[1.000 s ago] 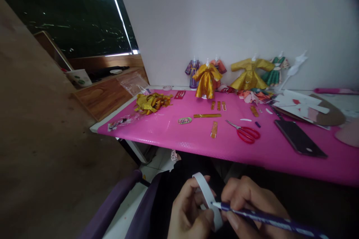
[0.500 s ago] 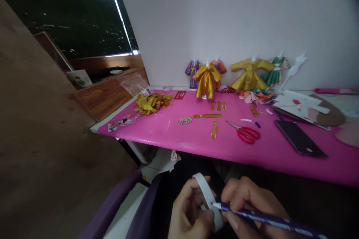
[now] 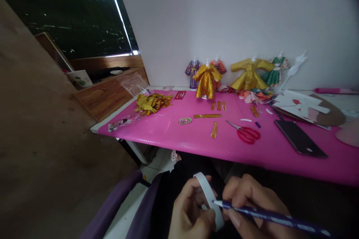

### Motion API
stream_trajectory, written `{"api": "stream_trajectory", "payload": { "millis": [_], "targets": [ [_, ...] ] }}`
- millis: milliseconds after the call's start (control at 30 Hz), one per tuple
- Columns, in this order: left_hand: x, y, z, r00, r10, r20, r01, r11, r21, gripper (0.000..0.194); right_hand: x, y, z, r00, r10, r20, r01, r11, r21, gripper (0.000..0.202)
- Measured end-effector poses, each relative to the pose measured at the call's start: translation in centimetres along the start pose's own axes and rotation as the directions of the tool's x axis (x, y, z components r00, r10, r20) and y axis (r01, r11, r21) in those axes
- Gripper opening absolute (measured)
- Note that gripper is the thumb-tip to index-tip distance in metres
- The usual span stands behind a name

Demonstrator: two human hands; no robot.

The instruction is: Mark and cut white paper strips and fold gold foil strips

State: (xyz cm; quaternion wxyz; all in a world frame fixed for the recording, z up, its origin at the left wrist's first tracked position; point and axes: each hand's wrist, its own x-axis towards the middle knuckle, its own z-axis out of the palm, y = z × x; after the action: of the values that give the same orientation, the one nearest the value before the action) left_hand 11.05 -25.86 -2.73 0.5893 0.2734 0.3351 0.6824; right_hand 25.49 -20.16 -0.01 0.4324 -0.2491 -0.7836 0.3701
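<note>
Pink-covered tabletop (image 3: 168, 136), biggest thing, against a pale wall; both hands are on the near side of it, over the person's dark-clothed lap. Purple armrest (image 3: 114, 205) off to the left.

Right hand (image 3: 255, 203): fingers pinched round a purple pen (image 3: 260, 213), white tip at the face of the white band. Left hand (image 3: 189, 209): fingers curled round the white band (image 3: 208, 194), thumb over its lower part and partly blocking it. Band is bent into a curve, tilted, above the lap, with a small dark mark near the pen tip.

Back of tabletop: 5 small dressed forms, with a gold gown (image 3: 206, 80) in front, partly hiding a coral dress (image 3: 220, 68); mustard dress (image 3: 251, 73) overlaps a green dress (image 3: 276, 73). Bare white doll form (image 3: 295, 66) beside them.

Right side: brown round board (image 3: 333, 114) partly covered by white paper pieces (image 3: 297, 102); dark rectangular device (image 3: 300, 137) nearer the edge. Left end: gold fabric scraps (image 3: 153, 103), heaped.

Middle: red-handled scissors (image 3: 246, 133), blades slightly apart; gold strip (image 3: 207, 116); floral oval piece (image 3: 184, 121). Smallest: 3 short gold pieces (image 3: 218, 105), purple cap (image 3: 257, 124) near scissors.
</note>
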Motion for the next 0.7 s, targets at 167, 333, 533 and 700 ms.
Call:
{"api": "stream_trajectory", "payload": {
  "millis": [167,333,533,700],
  "targets": [
    [0.04,-0.04,-0.11,1.0,0.002,0.01,-0.002,1.0,0.012,0.035,0.08,0.17,0.21,1.0,0.0,-0.027,0.0,1.0,0.013,0.019],
    [0.03,-0.03,-0.33,1.0,0.011,0.008,-0.012,0.998,0.057,0.035,0.0,0.0,0.13,0.999,0.006,-0.036,-0.006,1.0,-0.008,0.017],
    [0.02,0.01,-0.44,1.0,0.015,0.005,-0.015,0.997,0.078,0.035,0.1,0.0,0.08,0.999,-0.003,-0.032,0.002,1.0,-0.006,0.017],
    [0.02,-0.09,-0.63,1.0,0.016,0.009,-0.016,0.996,0.086,0.035,0.46,0.11,0.03,1.0,0.007,-0.024,-0.007,1.0,-0.004,0.015]
  ]
}}
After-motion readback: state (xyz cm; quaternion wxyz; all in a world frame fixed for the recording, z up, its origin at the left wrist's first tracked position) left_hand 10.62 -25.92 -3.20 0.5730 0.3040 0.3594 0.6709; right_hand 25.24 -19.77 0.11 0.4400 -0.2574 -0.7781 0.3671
